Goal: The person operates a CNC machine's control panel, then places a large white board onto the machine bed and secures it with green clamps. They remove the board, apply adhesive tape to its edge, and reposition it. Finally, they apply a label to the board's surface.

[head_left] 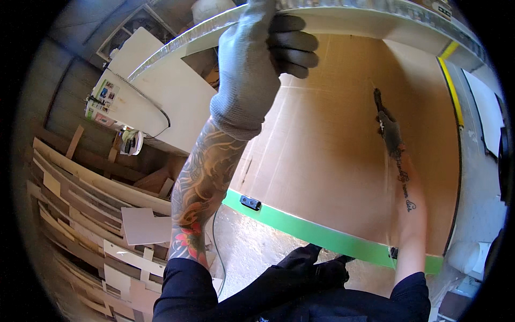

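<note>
My left hand [257,59], in a grey glove, is raised and clamped on the front edge of a large white panel [343,19] with a honeycomb-looking edge, fingers curled under it. The panel spans the top of the view, above a wide brown board [332,161] with a green front edge [311,231]. My right hand [387,126], in a dark glove, stretches far out over the brown board. It appears narrow and blurred, and I cannot make out whether it holds anything.
Stacks of wood and board offcuts [91,204] fill the left side. A white cabinet [161,102] with a black cable stands behind my left arm. A small black fitting [250,202] sits on the green edge. A yellow stripe [451,91] runs along the right.
</note>
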`<state>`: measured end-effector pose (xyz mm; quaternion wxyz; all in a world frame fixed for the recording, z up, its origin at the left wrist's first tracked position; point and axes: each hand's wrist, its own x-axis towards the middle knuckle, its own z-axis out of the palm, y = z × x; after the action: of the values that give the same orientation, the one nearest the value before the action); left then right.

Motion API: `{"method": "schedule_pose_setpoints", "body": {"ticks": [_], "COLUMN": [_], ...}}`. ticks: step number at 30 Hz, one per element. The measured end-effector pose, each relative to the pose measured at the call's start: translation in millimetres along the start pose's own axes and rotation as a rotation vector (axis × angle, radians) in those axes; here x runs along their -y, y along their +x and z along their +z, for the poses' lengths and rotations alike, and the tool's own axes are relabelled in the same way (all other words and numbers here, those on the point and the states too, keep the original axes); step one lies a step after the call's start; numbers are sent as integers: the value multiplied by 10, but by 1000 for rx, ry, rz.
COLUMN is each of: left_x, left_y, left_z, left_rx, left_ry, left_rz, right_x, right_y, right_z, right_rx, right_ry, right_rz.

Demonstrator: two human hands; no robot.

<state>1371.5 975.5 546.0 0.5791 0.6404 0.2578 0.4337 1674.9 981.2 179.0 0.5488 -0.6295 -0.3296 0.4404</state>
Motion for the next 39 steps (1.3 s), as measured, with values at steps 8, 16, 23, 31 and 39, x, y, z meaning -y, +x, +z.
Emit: {"method": "schedule_pose_setpoints", "body": {"ticks": [8,16,23,31,39], "left_x": [5,-95,-130,-88,135], "left_y": [-82,-17,49,137,46], "left_z": [-319,6,117,-94,-53], "left_rx": [24,73,-148,155,74], "left_ry": [-179,-196,-17,-245,-300], "left_rz": [55,54,87,164,37], "right_x": [399,1287,1380,1342,1555], "right_y": [-750,-388,389,448,-1002], "right_z": [-41,-20,567,1003,297], "right_rx": [199,149,140,109,120], "right_ry": [13,-112,-255,-301,-85], "right_rz": [-142,-290,-335,-701,-363]}}
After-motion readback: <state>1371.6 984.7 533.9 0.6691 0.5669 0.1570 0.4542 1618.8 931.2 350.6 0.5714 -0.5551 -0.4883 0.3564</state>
